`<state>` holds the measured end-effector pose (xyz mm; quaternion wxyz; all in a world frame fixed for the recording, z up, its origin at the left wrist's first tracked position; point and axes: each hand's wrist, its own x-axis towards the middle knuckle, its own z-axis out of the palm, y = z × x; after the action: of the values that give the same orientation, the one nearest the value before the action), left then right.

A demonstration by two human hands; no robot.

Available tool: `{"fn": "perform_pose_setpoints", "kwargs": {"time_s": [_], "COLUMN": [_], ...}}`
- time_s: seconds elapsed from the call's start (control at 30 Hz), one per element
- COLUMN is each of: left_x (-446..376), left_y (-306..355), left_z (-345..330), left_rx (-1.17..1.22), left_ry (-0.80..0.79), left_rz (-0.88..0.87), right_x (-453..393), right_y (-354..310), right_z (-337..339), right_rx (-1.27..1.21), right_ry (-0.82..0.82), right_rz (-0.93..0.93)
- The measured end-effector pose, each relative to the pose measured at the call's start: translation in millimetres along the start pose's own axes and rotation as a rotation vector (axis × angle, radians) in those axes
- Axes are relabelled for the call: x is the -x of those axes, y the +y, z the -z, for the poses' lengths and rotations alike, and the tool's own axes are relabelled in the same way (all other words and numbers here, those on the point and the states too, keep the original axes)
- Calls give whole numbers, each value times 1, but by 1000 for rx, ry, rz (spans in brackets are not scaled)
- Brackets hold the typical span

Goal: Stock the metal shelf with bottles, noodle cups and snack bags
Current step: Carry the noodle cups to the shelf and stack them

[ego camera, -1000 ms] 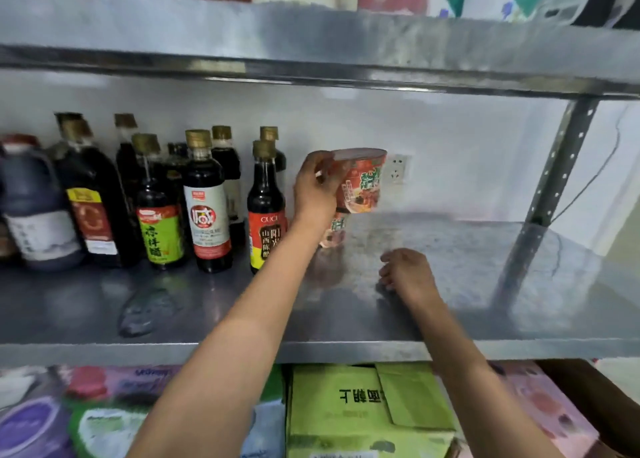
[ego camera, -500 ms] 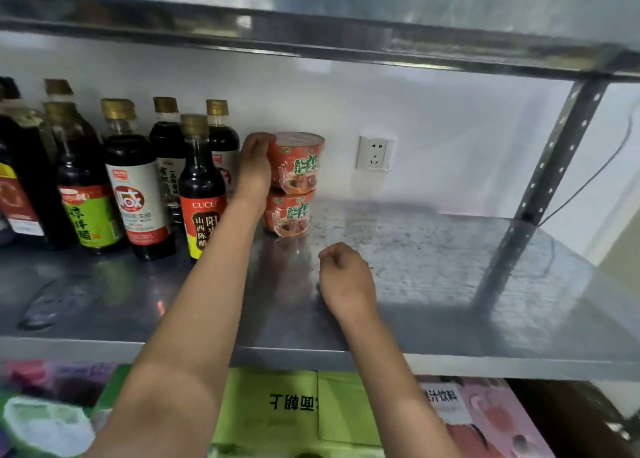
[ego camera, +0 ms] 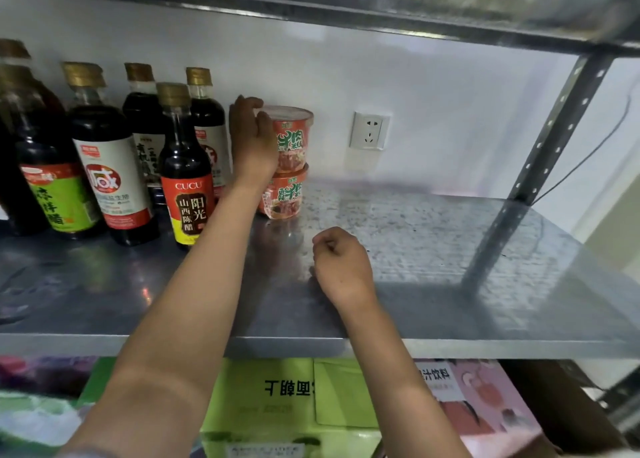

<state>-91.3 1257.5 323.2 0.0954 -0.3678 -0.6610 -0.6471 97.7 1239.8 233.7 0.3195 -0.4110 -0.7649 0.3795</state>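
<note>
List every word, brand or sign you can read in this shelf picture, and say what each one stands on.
"CUCU" and "山西陈醋 阳光": front vinegar bottle.
"咸": white-labelled soy bottle.
"凉拌醋": green-labelled bottle.
"丁鲜里", as it reads: green carton below the shelf.
"汁饮料": pink carton.
Noodle cups: upper noodle cup and lower noodle cup carry large green characters, too blurred to read.
Rear bottles: small print unreadable.

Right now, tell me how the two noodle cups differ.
The upper noodle cup sits stacked on the lower noodle cup, which stands directly on the metal shelf. The left hand grips the upper cup's side; nothing touches the lower cup but the cup above. The upper cup's sealed lid shows; the lower cup's top is covered. Both stand upright and share the same red and green label.
</note>
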Motion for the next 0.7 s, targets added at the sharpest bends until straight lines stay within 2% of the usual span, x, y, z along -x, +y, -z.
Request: {"fn": "perform_pose_setpoints", "kwargs": {"time_s": [0.07,0.13,0.17,0.27,0.37,0.47,0.57,0.63,0.7], "left_x": [5,18,27,58,87,114,162,208,263], "left_y": [-1,11,21,40,57,70,84,90,95], "left_z": [-2,-5,-8,-28,-42,-43,-25,-10,4], "left_rx": [-169,-199,-176,-106,-43,63,142,208,291], "left_ry": [85,136,107,-109,-378,-527,-609,-656,-772], "left_rz": [-169,-346,-410,-564,-694,-719,-797,-821,-811], "right_x": [1,5,7,14,31,71,131,180,233], "right_y": [-1,-4,-4,-3,0,-1,8,19,22], "right_z": [1,4,7,20,32,39,55,64,71], "right_rx": [-33,-9,19,-46,-248,-414,-330,-253,-71], "right_ry": [22,82,157,427,633,765,954,1054,1122], "right_rz": [-6,-9,-31,-137,-225,-147,-61,-101,-182]}}
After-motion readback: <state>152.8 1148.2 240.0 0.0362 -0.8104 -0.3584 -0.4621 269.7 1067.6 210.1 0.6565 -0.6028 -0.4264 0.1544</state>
